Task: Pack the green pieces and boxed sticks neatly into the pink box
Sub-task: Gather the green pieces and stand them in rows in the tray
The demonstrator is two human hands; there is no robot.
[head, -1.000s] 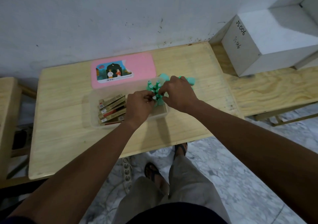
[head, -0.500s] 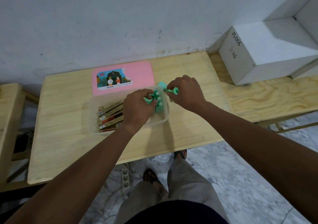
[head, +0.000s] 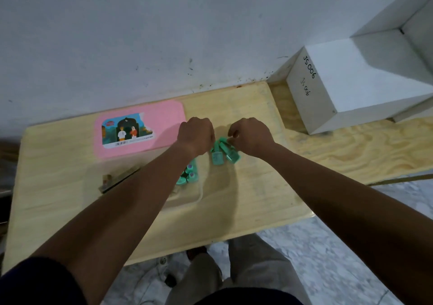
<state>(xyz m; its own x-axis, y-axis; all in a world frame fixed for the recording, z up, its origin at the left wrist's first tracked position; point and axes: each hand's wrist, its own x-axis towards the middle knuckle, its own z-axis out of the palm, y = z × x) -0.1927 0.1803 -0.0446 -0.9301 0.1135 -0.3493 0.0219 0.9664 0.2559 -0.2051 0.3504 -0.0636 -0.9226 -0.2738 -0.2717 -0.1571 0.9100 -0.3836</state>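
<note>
Loose green pieces (head: 224, 152) lie on the wooden table just right of the clear box (head: 187, 201). My left hand (head: 196, 136) and my right hand (head: 251, 136) are both curled over their far ends, fingertips touching them. More green pieces (head: 189, 175) stand inside the clear box at its right end. The boxed sticks (head: 119, 178) lie in its left part, mostly hidden by my left forearm. The pink lid (head: 140, 129) with a picture label rests flat behind the box.
A white block (head: 339, 86) marked JS006 sits on a second wooden bench (head: 365, 150) at the right. A pale wall runs behind the table (head: 246, 201). My legs and a tiled floor show below the front edge.
Both hands have left the clear box and moved up and right to the loose green pieces on the table. The camera has shifted closer.
</note>
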